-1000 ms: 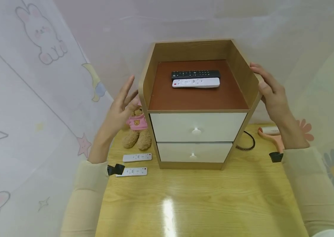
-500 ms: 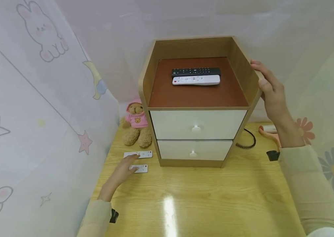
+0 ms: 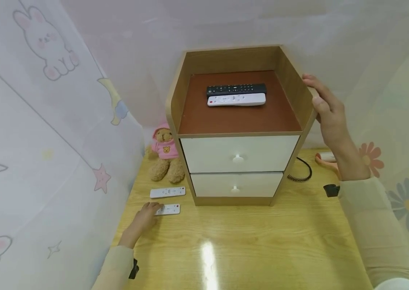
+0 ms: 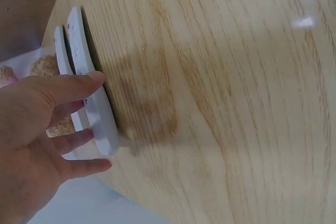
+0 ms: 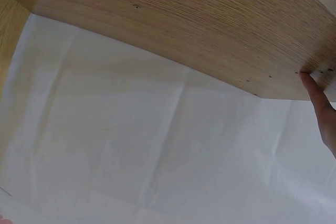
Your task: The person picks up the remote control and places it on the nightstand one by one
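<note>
My left hand [image 3: 145, 217] is at the nearer white remote control [image 3: 169, 209], left of the cabinet. In the left wrist view, the thumb lies on one long side of this remote [image 4: 90, 85] and the fingertips reach its other side. A second white remote [image 3: 168, 192] lies just behind it, parallel. My right hand [image 3: 329, 112] holds the upper right side panel of a small wooden cabinet [image 3: 306, 96], its thumb at the front edge. In the right wrist view, a finger touches the panel's outer face [image 5: 210, 30].
On the cabinet's brown top lie a black remote [image 3: 237, 89] and a white remote [image 3: 237, 100]. Two cream drawers [image 3: 240, 155] are closed. A teddy bear [image 3: 167, 155] sits to the left. A coiled black cord [image 3: 300, 177] and an orange-handled roller [image 3: 326, 159] lie right.
My left hand has come down from beside the cabinet's upper left to the remotes, then drawn onto the nearer one. My right hand stays on the panel.
</note>
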`<move>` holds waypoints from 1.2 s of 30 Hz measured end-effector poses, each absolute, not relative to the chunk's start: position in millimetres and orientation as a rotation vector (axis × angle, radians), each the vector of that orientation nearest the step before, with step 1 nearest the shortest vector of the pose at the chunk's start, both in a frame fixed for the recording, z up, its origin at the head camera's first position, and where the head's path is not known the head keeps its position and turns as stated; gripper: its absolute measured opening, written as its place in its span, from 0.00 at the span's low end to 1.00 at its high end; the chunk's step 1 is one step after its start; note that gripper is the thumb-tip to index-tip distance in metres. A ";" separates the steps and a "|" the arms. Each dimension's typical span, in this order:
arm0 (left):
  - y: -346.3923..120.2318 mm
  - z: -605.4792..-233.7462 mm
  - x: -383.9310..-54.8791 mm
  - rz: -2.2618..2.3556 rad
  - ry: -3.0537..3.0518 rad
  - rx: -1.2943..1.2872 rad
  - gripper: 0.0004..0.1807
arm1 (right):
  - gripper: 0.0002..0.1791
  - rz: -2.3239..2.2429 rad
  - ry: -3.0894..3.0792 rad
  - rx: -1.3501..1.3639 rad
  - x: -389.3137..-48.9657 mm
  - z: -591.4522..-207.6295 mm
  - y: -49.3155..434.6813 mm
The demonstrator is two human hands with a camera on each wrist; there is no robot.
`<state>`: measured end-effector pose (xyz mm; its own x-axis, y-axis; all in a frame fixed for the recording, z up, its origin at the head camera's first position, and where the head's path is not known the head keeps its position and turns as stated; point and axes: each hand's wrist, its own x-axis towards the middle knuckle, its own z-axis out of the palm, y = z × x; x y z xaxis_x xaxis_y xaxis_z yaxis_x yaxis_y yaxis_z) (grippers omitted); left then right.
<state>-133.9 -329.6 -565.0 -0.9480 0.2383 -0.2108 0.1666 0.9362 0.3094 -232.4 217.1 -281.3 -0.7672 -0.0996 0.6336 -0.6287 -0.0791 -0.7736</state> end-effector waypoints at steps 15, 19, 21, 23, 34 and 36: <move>-341.9 -589.4 -136.9 0.431 2.971 0.307 0.30 | 0.23 1.893 -1.788 0.811 -230.3 -281.5 214.2; -342.8 -592.7 -135.3 0.411 3.006 0.331 0.30 | 0.23 1.900 -1.773 0.811 -230.9 -282.7 214.3; -343.5 -594.1 -133.4 0.418 3.028 0.342 0.31 | 0.23 1.901 -1.773 0.806 -231.4 -283.2 214.2; -344.0 -593.5 -130.9 0.422 3.053 0.358 0.33 | 0.23 1.893 -1.773 0.807 -231.9 -283.9 213.9; -340.5 -574.2 -111.5 0.627 3.260 0.357 0.39 | 0.23 1.836 -1.798 0.788 -231.4 -283.9 214.5; -340.9 -568.8 -108.6 0.686 3.311 0.391 0.39 | 0.23 1.820 -1.810 0.776 -231.6 -284.4 214.5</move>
